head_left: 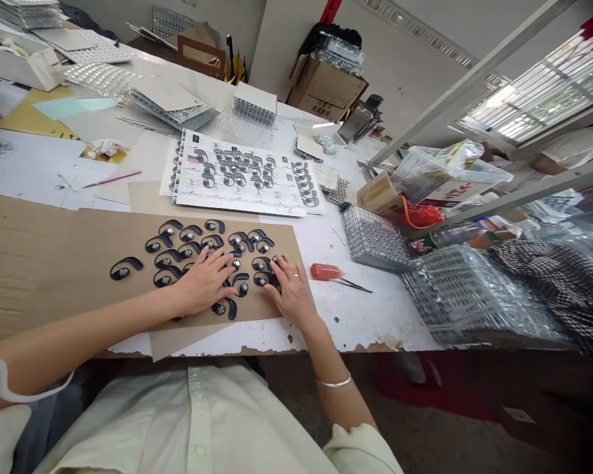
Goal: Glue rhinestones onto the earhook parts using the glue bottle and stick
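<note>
Several small black hook-shaped pieces with round silver centres [188,249] lie spread on a brown cardboard sheet [54,263] in front of me. My left hand [205,280] lies flat on the pieces in the middle of the group, fingers stretched out. My right hand [289,289] rests at the sheet's right end, its fingertips touching the pieces there, fingers slightly apart. One piece [123,268] sits apart at the left. A printed sheet [242,174] carrying more such pieces lies just beyond the cardboard.
A red-handled tool [326,271] and thin tweezers [353,285] lie right of my right hand. Clear plastic blister trays [375,240] and bags crowd the right side. A pink pencil [112,178], stacked trays and cardboard boxes [326,89] stand farther back.
</note>
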A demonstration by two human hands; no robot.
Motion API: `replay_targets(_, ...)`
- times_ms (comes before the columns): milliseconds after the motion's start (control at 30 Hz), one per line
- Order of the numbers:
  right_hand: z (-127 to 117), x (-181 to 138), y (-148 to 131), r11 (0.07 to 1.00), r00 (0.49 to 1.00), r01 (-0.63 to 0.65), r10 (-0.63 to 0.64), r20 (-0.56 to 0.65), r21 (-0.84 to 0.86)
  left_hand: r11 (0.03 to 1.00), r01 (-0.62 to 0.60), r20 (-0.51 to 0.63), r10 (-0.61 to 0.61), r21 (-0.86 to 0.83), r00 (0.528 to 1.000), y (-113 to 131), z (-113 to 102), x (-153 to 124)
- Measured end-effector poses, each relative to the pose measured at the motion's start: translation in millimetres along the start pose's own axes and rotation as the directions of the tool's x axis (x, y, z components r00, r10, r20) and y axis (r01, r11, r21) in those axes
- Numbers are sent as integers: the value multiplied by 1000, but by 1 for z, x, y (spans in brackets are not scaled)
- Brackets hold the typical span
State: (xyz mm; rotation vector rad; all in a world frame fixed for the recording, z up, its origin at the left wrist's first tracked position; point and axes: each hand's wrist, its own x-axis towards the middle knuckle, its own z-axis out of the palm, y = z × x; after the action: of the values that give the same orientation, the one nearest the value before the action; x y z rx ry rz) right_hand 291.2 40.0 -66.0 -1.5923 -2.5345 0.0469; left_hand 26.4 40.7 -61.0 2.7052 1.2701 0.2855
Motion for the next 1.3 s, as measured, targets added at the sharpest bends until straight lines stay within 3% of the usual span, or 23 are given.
replay_targets(133,1,-1,-13,997,991,29,-20,-129,67,1000,-18,-50,18,-1,999,25,-8,13)
replay_targets(333,3,-10,-27,992,991,103,-96,-91,75,998,-6,-79,11,62,997,43,4,19)
replay_targets(433,-13,-16,-9,992,987,65,-48,-151,112,996,-49,-90,55,70,994,40,6,18)
replay_targets(533,-32,-20,29,985,960,-144,162,-229,92,998,-18,-97,23,57,995,40,3,21)
replay_targets(633,-41,-19,69,925,928,-370,364,-83,-87,999,-1,-73,5,50,997,45,2,26)
replay_targets(733,-35,-14,93,909,922,-380,388,16,-174,997,-7,-31,9,77,999,48,3,28)
replay_targets(900,-24,-2,100,919,933,-334,354,62,-210,997,1,-28,1,75,1000,40,-1,21)
replay_targets(1033,-32,1,98,914,935,-352,353,-29,-202,996,-83,-44,84,31,996,36,-8,16)
replay_targets(1100,-41,0,96,910,922,-382,361,-141,-164,993,-117,-43,118,19,992,38,-7,18)
replay_targets(1167,-49,-1,93,924,877,-382,350,-330,-36,991,-130,-36,130,8,991,42,-1,23)
replay_targets(1200,-53,-2,90,934,831,-354,341,-440,56,992,-127,-32,127,-1,991,45,2,26)
replay_targets(1300,-59,0,73,925,635,-174,368,-680,337,995,-92,-23,91,-29,996,55,11,39)
